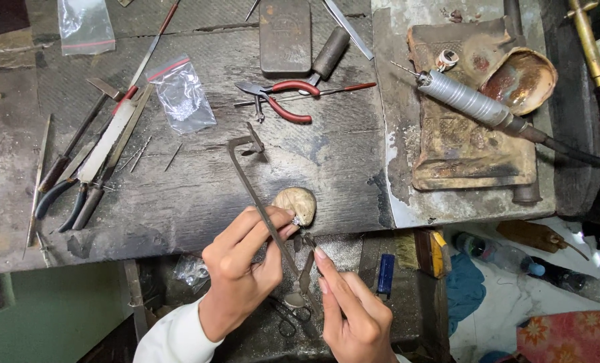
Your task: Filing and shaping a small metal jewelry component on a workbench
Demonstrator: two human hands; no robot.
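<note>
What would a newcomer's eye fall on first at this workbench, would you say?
Probably the two hands at the bench's front edge: the left hand pinches a small pale piece against the wood, while the right hand works a thin-bladed saw frame beside it. Next, the red-handled pliers at top centre and the grey rotary handpiece on the rusty tray at right.

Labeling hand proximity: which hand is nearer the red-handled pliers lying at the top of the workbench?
Left. The left hand sits below the red-handled pliers, fingers reaching up by the jeweller's saw frame. The right hand is lower, near the bench's front edge.
</note>
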